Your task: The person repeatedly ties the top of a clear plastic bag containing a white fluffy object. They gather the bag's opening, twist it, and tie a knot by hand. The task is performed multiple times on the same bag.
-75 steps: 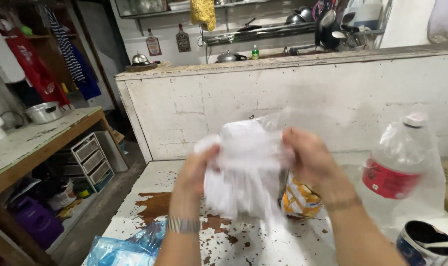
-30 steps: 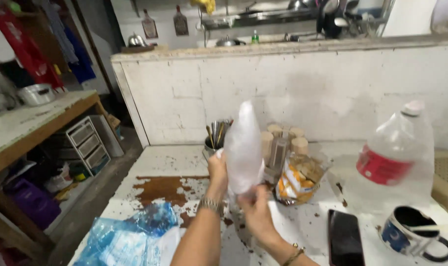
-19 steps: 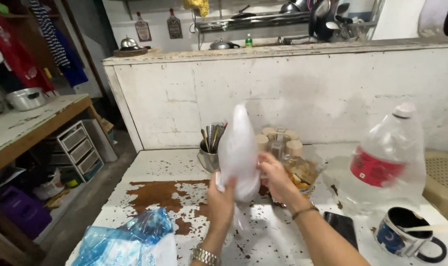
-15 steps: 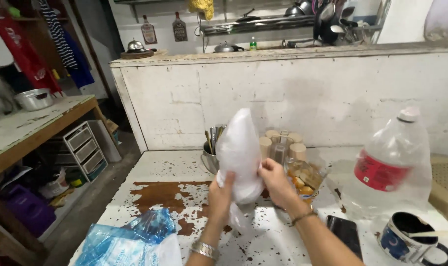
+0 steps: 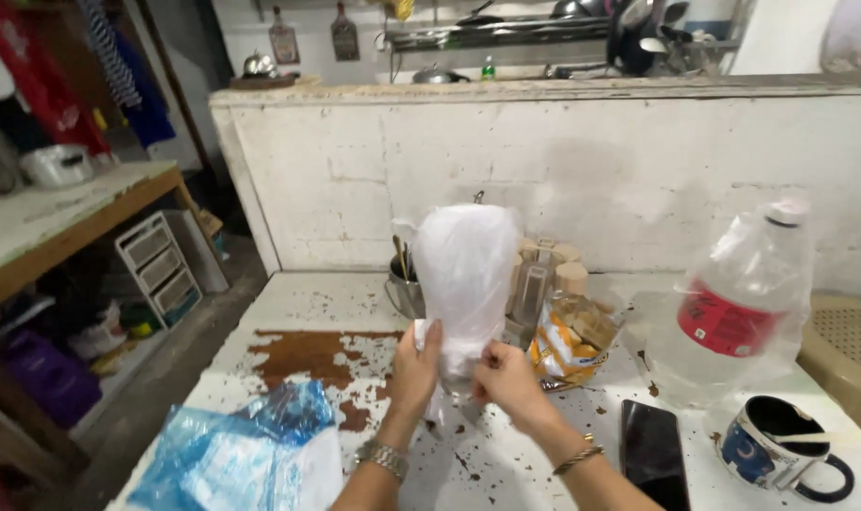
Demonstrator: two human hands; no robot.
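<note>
Above table (image 5: 288, 303): both hands pinch air-puffed bag (image 5: 464, 274).

A worn home kitchen. Pots and pans (image 5: 639, 33) hang on a metal rack (image 5: 497, 33) behind a whitewashed half wall (image 5: 544, 161), with a kettle (image 5: 258, 64) on its ledge. The white surface (image 5: 307, 303) with peeling paint carries a cup of utensils (image 5: 404, 274), a large plastic water bottle (image 5: 733, 303) and a mug (image 5: 781, 459). A plastic drawer unit (image 5: 156, 265) stands on the floor.
</note>
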